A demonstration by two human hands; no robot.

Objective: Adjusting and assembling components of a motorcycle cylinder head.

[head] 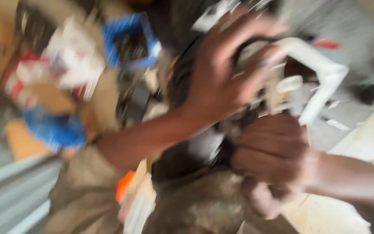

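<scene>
Blurred clutter of cardboard and blue scraps surrounds both hands.
Left hand (221,73), fingers spread, clasps a white plastic frame (321,73) up top; right hand (273,151) is fisted on dark fabric (195,203) just below.

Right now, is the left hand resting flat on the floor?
No, the left hand is raised with its fingers spread over a dark round object, above the closed right hand.

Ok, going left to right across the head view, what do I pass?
Red and white packaging → blue object → blue square frame → left hand, spread over a blurred dark object → right hand, closed low down → white plastic frame.
</scene>
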